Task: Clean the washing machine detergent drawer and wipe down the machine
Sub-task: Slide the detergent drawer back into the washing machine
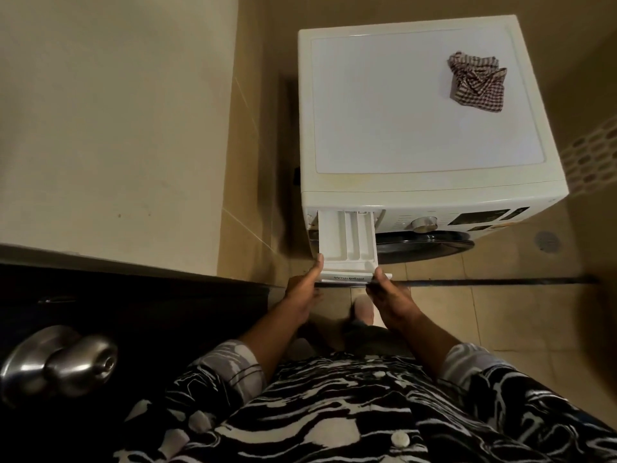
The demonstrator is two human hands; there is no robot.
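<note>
A white front-loading washing machine stands on a tiled floor. Its white detergent drawer is pulled far out at the upper left of the front panel, showing several empty compartments. My left hand grips the drawer's front left corner, thumb up along its side. My right hand holds the front right corner, thumb on top. A crumpled checked cloth lies on the machine's top at the back right.
A beige wall rises at the left. A dark door with a metal knob is close at the lower left. The dark round machine door sits under the control dial. A floor drain lies at the right.
</note>
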